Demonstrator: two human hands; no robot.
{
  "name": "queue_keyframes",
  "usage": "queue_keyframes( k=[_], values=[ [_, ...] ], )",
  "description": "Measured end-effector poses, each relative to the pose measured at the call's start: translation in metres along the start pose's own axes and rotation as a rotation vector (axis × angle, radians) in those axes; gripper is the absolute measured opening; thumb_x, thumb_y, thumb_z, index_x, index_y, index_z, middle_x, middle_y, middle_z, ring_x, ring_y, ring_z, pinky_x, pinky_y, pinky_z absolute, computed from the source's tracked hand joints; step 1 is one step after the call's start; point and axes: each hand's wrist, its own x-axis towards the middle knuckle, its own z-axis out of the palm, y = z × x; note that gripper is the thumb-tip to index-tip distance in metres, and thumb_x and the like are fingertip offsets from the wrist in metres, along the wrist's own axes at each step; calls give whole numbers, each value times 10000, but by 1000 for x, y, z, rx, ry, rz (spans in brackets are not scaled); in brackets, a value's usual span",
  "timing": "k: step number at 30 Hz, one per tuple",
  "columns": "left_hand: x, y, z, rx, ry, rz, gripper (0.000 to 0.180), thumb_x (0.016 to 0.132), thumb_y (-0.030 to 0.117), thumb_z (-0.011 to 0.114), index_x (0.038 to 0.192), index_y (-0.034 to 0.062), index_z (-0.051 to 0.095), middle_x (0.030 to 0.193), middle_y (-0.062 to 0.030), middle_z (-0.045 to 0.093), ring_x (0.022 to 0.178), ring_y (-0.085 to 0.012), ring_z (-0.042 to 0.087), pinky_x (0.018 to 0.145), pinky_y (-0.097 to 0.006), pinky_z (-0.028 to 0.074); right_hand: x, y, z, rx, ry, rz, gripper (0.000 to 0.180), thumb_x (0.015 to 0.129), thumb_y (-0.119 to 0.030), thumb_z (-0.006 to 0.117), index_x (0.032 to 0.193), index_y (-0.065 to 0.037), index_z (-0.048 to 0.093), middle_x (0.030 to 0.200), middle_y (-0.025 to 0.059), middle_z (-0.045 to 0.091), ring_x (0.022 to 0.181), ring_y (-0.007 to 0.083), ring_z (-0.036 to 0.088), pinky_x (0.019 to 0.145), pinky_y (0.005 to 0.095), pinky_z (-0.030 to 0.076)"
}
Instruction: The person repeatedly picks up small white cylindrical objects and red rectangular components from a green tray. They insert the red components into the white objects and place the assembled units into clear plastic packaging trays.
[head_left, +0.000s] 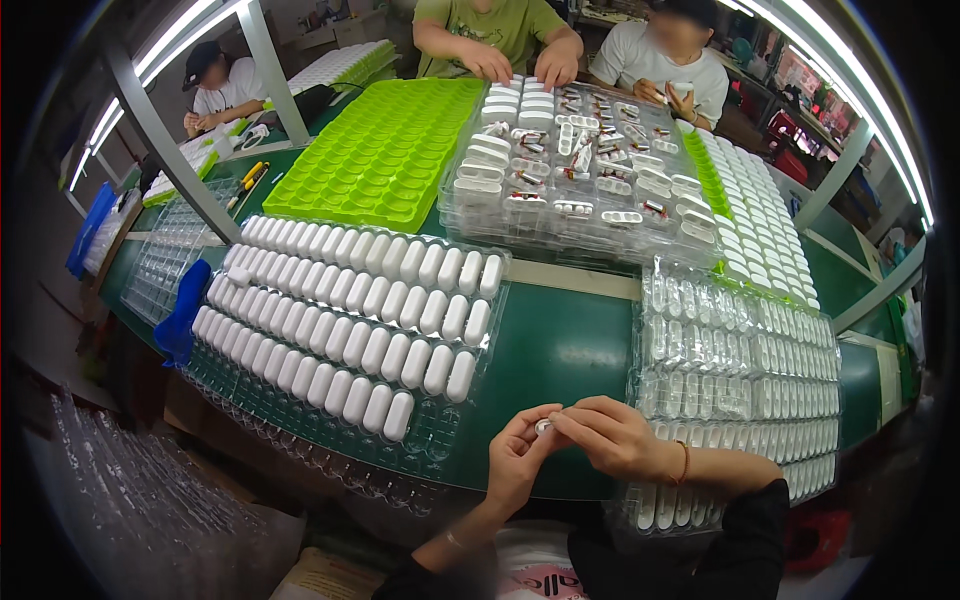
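While both hands point(622, 442) pinch one small white piece point(543, 426), green bench point(555, 345) beneath it, white cases point(353, 347) left of it, clear trays point(652, 287) right of it

A person wears black sleeves point(738, 545) ending well behind the fingers point(590, 422), with a thin reddish-brown bracelet point(686, 463) just back of them on the right wrist and a slim pale band point(453, 541) on the left. Below the fingers, a white top point(540, 545) bears a pink print point(535, 578) with dark lettering.
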Motion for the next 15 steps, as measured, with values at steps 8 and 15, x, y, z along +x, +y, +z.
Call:
queue_keyframes(
  k=[8, 15],
  values=[
    [-1, -10, -14, 15, -37, 75, 366, 930, 7, 597, 1264, -100, 493, 1164, -181, 627, 1043, -198, 639, 928, -296, 528, 3, -3, -1, -50, -25, -52, 383, 693, -72, 673, 1067, -2, 636, 1012, 96, 610, 912, 247, 626, 767, 337, 554],
    [4, -11, -9, -40, -3, 108, 426, 916, 24, 612, 1281, -130, 453, 1142, -211, 631, 1041, -238, 652, 898, -348, 559, 1, 0, 5, 106, -76, 226, 335, 732, -33, 684, 1061, -59, 622, 1032, 62, 617, 952, 249, 621, 752, 338, 550]
  ],
)
